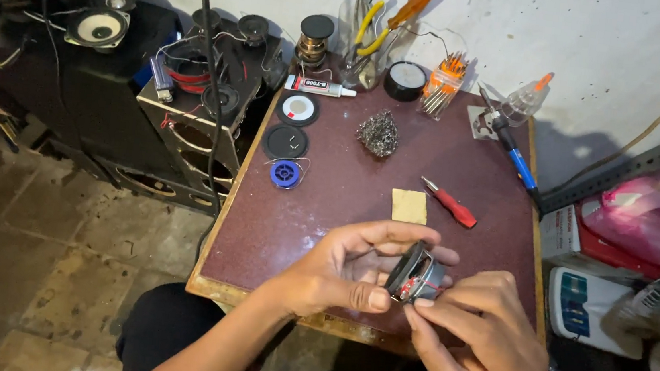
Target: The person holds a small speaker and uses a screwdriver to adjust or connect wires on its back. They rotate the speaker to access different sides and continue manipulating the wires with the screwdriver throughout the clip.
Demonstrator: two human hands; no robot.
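My left hand (346, 272) fingers wrap the small speaker (416, 276); right hand (485, 337) fingertips pinch its edge. Best keep it steady, work low over bench (328, 201).

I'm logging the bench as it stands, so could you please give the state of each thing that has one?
Small speaker: tilted on edge, off the table.
Left hand: gripping the speaker.
Right hand: fingertips on the speaker's rear.
Red screwdriver: lying flat.
Yellow pad: lying flat.
Glue tube: capped, lying down.
Soldering iron: lying at the table's edge.
Pliers: upright in a jar.
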